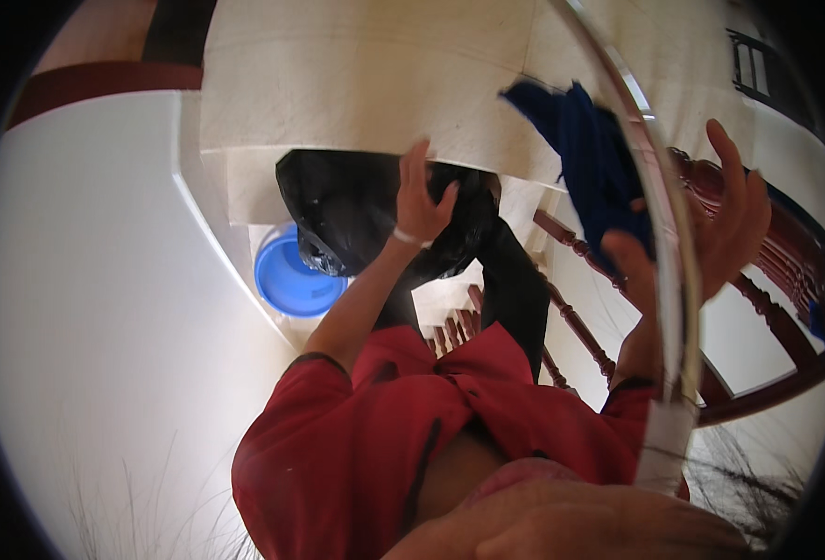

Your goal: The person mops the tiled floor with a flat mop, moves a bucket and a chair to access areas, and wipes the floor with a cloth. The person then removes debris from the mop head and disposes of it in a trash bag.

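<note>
My left hand (pixel 423 203), with a pale band at the wrist, is over a black plastic bag (pixel 356 203), fingers spread and holding nothing. Whether its fingertips touch the bag cannot be told. The bag hangs before my legs, against the edge of a pale stair step. My right hand (pixel 692 238) is at the right, blurred, with its thumb and a finger on a dark blue cloth (pixel 598 154). Its other fingers stick out away from the cloth. The cloth trails up and left over the pale step. A curved strip close to the camera hides part of this hand.
A blue plastic bucket (pixel 300 276) stands lower down at the left, beside the white wall (pixel 104 245). Turned reddish-brown wooden balusters (pixel 580 322) and a handrail run along the right. A pale stone step (pixel 370 84) lies ahead, with dark wood trim (pixel 111 80) at the upper left.
</note>
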A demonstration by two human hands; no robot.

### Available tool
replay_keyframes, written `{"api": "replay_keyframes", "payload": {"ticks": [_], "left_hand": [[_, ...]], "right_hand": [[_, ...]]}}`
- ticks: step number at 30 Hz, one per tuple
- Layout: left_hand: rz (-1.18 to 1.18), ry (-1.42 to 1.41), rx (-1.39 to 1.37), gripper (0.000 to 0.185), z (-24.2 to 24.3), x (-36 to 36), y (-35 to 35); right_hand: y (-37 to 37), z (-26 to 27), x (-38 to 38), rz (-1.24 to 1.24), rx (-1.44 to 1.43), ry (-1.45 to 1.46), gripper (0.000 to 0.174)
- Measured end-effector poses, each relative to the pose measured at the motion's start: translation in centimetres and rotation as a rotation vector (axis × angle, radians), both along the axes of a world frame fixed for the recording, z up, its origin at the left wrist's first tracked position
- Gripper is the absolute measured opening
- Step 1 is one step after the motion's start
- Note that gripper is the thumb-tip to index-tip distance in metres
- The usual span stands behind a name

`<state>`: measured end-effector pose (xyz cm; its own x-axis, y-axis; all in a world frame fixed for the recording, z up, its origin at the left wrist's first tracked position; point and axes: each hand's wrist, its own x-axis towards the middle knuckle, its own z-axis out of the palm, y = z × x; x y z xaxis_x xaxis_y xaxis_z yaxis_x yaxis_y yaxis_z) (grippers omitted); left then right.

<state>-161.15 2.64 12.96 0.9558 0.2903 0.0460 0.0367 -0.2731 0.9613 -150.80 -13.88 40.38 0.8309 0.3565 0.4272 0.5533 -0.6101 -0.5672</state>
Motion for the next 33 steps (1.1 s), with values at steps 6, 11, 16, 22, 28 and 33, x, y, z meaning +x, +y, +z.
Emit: {"api": "replay_keyframes", "payload": {"ticks": [6, 11, 16, 22, 28, 33], "left_hand": [[-0.002, -0.81, 0.109, 0.058, 12.8, 20.3, -3.6], [-0.098, -0.717, 0.148, 0.023, 11.9, 29.3, -6.5], [-0.138, -0.78, 0.317, 0.03, 7.3, 36.3, -8.0], [-0.232, -0.711, 0.264, 0.024, 9.0, 32.1, -10.3], [-0.198, -0.62, 0.12, 0.024, 16.2, 20.9, -12.0], [-0.078, -0.72, 0.06, 0.031, 17.0, 20.2, -13.1]], "right_hand": [[-0.4, 9.3, -3.3, 0.291, -0.054, -0.028, 0.037], [-3.5, 10.0, -5.3, 0.097, 0.131, 0.078, 0.031], [-6.8, 7.5, -3.7, -0.093, 0.332, 0.175, 0.021], [-9.4, 10.5, -6.9, -0.157, 0.235, 0.192, 0.03], [-11.7, 17.9, -12.8, -0.269, 0.408, 0.067, 0.047], [-13.9, 18.3, -13.3, -0.214, 0.447, 0.075, 0.043]]}}
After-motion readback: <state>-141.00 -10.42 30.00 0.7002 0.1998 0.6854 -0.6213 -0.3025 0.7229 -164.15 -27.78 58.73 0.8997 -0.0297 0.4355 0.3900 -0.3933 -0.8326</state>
